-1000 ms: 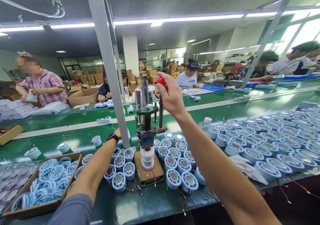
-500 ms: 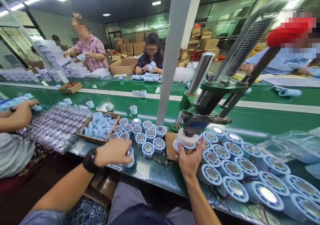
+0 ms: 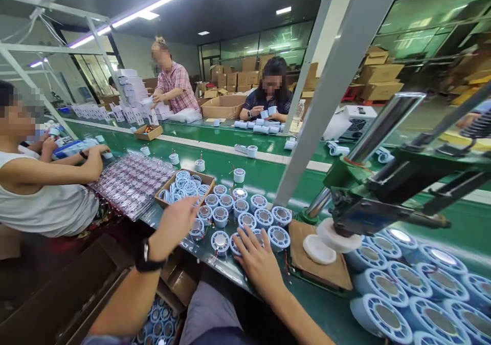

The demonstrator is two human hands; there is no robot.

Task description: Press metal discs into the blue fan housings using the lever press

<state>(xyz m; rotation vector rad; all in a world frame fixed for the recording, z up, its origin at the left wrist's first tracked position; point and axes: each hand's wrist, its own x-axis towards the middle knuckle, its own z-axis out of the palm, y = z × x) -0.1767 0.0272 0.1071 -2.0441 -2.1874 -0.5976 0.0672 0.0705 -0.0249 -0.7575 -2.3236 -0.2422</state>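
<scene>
My left hand [image 3: 175, 227], with a dark band on the wrist, reaches over the near right corner of a cardboard box of light-blue rings [image 3: 184, 184]. Its fingers stretch forward, and nothing shows in them. My right hand [image 3: 258, 259] lies palm down with fingers spread over light-blue round units [image 3: 279, 237] grouped on the bench. Its fingers partly cover one or two of these units. Right of this hand stands a green lever press [image 3: 368, 207] with a white round head [image 3: 338, 235]. Beneath the head, a white disc [image 3: 319, 249] rests on a brown board [image 3: 343, 278].
More blue units [image 3: 406, 283] crowd the bench right of the press. A grey post [image 3: 307, 150] rises behind the bench. Clear-wrapped sheets [image 3: 132, 181] lie at left, near a co-worker [image 3: 42, 176]. Two people work across the green belt [image 3: 215, 153]. Below is a box of parts [image 3: 157, 319].
My right hand has left the press and moved left onto the grouped units. My left hand has gone from a unit at the bench edge to the ring box. The view has turned left.
</scene>
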